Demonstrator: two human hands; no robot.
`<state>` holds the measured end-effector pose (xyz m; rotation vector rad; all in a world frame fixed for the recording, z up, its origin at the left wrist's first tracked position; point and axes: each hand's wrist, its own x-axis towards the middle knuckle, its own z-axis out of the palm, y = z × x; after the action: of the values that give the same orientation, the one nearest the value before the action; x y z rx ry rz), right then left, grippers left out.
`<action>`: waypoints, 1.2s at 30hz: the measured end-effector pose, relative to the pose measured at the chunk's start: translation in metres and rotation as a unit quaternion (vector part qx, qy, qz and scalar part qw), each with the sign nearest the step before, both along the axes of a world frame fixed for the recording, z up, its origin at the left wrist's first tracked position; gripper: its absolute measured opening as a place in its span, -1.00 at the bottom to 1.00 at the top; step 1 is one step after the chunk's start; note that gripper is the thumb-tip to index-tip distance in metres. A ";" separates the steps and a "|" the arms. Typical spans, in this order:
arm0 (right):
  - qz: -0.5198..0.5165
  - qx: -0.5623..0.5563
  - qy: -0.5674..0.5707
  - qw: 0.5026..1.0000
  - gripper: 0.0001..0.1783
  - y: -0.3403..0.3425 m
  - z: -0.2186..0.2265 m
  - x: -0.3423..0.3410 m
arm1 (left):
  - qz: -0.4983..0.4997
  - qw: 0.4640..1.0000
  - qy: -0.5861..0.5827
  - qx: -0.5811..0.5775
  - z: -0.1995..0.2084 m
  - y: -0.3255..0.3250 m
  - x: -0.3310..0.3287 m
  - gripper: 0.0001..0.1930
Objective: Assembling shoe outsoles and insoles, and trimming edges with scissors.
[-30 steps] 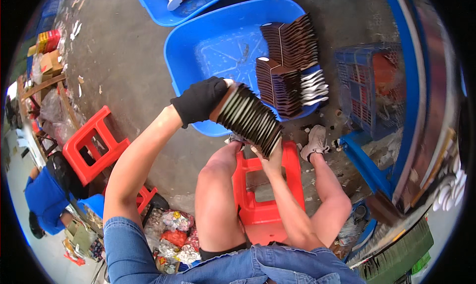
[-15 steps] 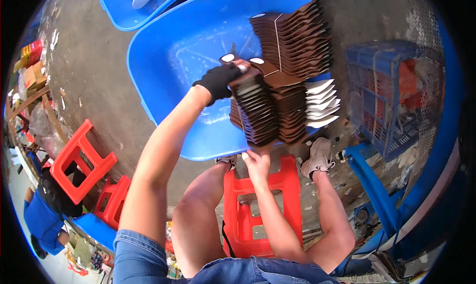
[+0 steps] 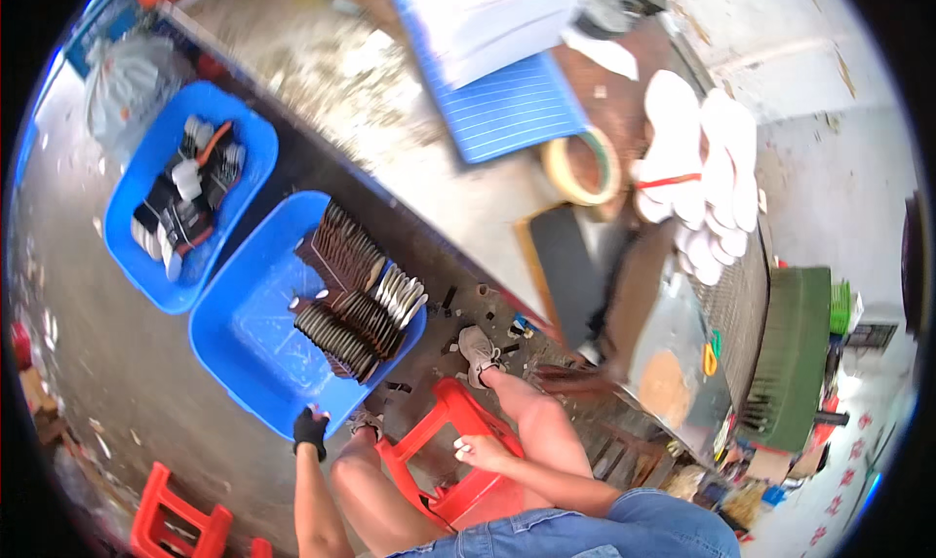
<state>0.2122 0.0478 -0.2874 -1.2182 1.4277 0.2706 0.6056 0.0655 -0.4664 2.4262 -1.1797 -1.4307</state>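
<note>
Three piles of brown, strap-like pieces rest at the right side of the nearer blue tub [image 3: 258,329]: a back pile [image 3: 348,251], a middle pile [image 3: 378,316] and a front pile [image 3: 331,340], with a stack of white pieces [image 3: 402,295] just beside them. Setting the front pile down looks finished, since it lies against the middle one and neither hand is on it; how many more pieces remain to be handled cannot be told, though a farther blue tub [image 3: 146,266] carries a mixed heap [image 3: 190,202] of dark and white pieces. The left hand [image 3: 310,431], in a black glove, is at the tub's near rim with its fingers loosely bent; its grip shows no piece, but whether it touches the rim is unclear. The right hand [image 3: 480,452] is over the red stool [image 3: 458,402], fingers curled partway with pale tips, and whether that grip has hold of something small cannot be made out. Half a second ago the left hand had the front pile in its grip inside the tub and the right hand was near the pile's lower end; now the pile stays there unheld and both hands have come away. The view has also swung, bringing in the bench [image 3: 478,212] with its tape roll [image 3: 556,173] and white soles [image 3: 673,119].
</note>
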 end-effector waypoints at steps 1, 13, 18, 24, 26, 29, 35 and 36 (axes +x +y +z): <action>-0.037 0.001 -0.013 0.999 -0.65 -0.005 0.032 -0.012 | 0.040 0.998 0.025 0.030 0.021 0.013 -0.005 -0.48; -0.396 -0.311 -0.032 0.863 -0.70 -0.096 0.310 -0.236 | -0.136 0.950 0.239 -0.149 0.428 -0.182 -0.180 -0.59; -0.396 -0.387 0.105 0.826 -0.61 -0.123 0.302 -0.358 | -0.222 0.868 0.338 -0.287 0.544 -0.277 -0.358 -0.59; -0.200 -0.478 0.297 0.802 -0.48 -0.149 0.305 -0.438 | -0.147 0.919 0.106 -0.350 0.555 -0.359 -0.459 -0.58; -0.177 -0.463 0.299 0.816 -0.50 -0.139 0.303 -0.444 | -0.206 0.876 0.038 -0.434 0.544 -0.385 -0.474 -0.53; -0.193 -0.472 0.296 0.808 -0.50 -0.112 0.296 -0.462 | -0.213 0.879 -0.080 -0.419 0.554 -0.416 -0.493 -0.53; -0.197 -0.483 0.338 0.784 -0.49 -0.099 0.324 -0.464 | -0.164 0.924 -0.135 -0.319 0.527 -0.471 -0.489 -0.50; -0.196 -0.485 0.338 0.783 -0.49 -0.116 0.324 -0.457 | -0.163 0.923 -0.134 -0.320 0.525 -0.476 -0.491 -0.50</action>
<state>-0.2449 -0.0681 0.0366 -1.6506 2.5881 -0.4459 0.1147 -0.4103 0.0590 2.0461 -1.8263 -0.5956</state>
